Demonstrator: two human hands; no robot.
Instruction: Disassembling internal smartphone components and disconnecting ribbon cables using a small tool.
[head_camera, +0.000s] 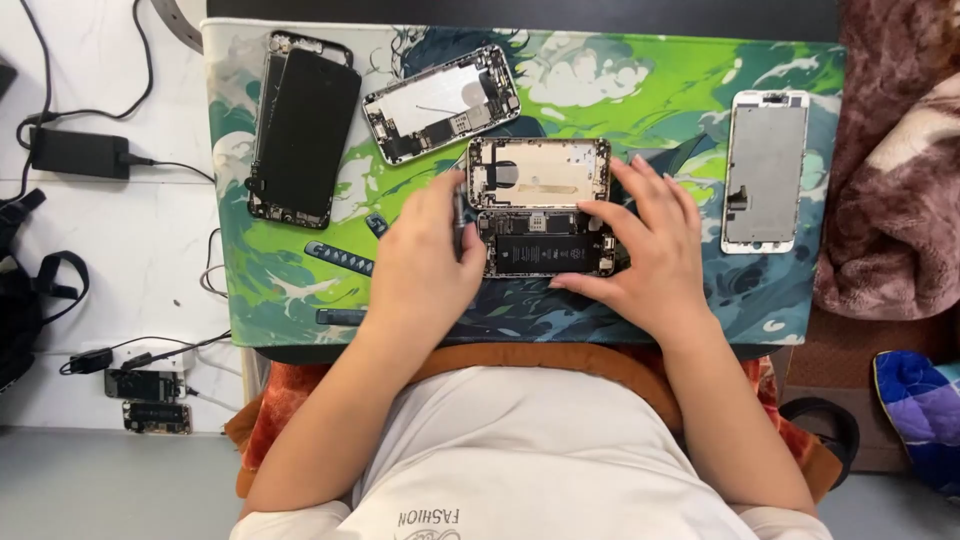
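Head view: an open phone (545, 243) is held flat by the right hand (650, 250); a screwdriver (460, 215) is gripped by the left hand (425, 265), and a screw must be met next.

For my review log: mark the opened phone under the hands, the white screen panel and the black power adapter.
opened phone (545, 250), head view, on its black battery
white screen panel (765, 172), head view, panel middle
black power adapter (79, 153), head view, body middle

left hand (425, 255) curled in a grip; right hand (650, 245) flat, fingers spread.
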